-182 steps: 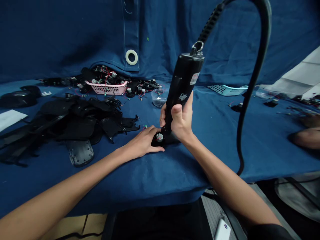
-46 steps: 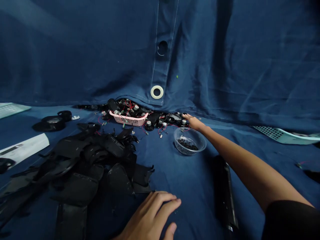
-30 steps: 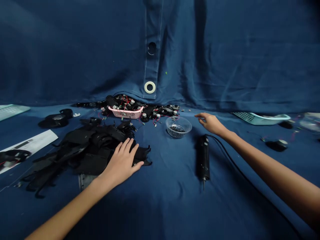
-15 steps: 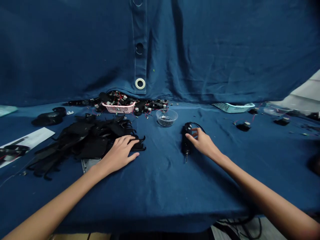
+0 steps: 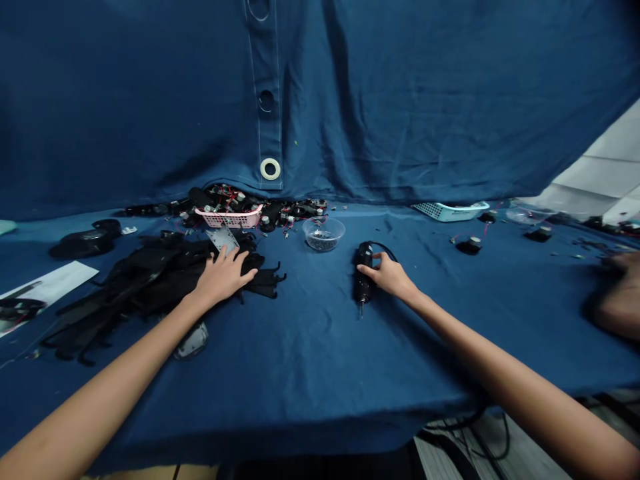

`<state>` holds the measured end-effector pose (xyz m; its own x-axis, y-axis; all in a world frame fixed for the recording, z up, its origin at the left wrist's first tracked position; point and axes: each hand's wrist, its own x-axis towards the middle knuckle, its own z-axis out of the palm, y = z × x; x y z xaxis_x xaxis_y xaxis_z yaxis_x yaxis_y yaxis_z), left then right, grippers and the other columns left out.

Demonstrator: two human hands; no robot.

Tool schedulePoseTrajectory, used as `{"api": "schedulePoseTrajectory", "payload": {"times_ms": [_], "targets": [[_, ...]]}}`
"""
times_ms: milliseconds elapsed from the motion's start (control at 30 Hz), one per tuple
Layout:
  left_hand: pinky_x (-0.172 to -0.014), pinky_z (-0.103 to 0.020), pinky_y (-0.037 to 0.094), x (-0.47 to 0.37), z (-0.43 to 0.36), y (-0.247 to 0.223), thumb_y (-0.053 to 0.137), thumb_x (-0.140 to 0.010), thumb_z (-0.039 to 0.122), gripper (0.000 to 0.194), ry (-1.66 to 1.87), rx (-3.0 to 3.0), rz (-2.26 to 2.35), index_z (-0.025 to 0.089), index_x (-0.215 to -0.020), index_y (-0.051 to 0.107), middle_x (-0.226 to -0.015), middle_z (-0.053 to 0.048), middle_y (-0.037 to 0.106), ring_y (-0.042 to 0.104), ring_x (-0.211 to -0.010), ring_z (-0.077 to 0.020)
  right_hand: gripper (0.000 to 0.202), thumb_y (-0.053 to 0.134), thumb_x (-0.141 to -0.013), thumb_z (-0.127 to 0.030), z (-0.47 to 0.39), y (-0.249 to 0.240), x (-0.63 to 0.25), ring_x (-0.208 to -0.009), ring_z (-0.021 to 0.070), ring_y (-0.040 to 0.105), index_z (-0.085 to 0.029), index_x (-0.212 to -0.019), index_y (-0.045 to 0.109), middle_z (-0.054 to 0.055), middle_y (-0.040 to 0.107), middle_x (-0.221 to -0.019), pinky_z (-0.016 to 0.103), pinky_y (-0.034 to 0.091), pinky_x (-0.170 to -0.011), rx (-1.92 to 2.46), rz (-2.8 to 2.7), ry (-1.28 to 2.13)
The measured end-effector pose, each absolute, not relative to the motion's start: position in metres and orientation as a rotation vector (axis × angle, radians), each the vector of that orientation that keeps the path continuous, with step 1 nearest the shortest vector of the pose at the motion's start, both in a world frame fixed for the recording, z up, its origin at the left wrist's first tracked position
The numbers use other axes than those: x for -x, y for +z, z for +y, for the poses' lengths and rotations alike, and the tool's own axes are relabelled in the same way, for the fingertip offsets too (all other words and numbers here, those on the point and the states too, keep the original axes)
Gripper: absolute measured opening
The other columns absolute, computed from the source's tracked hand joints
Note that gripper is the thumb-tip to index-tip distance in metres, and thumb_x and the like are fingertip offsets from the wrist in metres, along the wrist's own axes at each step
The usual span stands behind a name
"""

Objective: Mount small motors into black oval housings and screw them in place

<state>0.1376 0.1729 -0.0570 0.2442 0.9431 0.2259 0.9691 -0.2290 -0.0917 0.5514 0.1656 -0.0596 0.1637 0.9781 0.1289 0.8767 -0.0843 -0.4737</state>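
My left hand [image 5: 223,275] is over a heap of black plastic parts [image 5: 145,267], fingers spread and open. Just beyond its fingertips, a grey flat plate [image 5: 223,238] lies tilted on the heap; whether the fingers touch it I cannot tell. Another grey piece [image 5: 193,340] shows beside my left forearm. My right hand [image 5: 390,275] is closed around the side of a black electric screwdriver [image 5: 363,270], thumb and fingers on its body. The bit points toward me, and a cable runs from its far end.
A clear bowl of small dark screws [image 5: 324,235] stands between the hands. Behind are a pink basket [image 5: 230,219] of wired parts and a light-blue basket [image 5: 453,212]. White paper [image 5: 60,283] lies left. Another person's hand [image 5: 620,297] rests at the right edge.
My left hand has moved up and left across the heap, and a grey plate now shows at its fingertips. My right hand stays on the screwdriver. Another person's hand has appeared at right.
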Motion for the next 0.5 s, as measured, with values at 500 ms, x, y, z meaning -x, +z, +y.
{"api": "schedulePoseTrajectory", "payload": {"times_ms": [500], "targets": [[-0.098, -0.048, 0.036, -0.137, 0.168, -0.045, 0.037, -0.097, 0.043, 0.050, -0.266, 2.170, -1.626, 0.008, -0.126, 0.055, -0.124, -0.020, 0.058, 0.049, -0.121, -0.0338, 0.086, 0.071, -0.066, -0.059, 0.240, -0.037, -0.765, -0.124, 0.0465, 0.042, -0.005, -0.129, 0.047, 0.047, 0.040, -0.123, 0.060, 0.034, -0.079, 2.248, -0.832, -0.072]]}}
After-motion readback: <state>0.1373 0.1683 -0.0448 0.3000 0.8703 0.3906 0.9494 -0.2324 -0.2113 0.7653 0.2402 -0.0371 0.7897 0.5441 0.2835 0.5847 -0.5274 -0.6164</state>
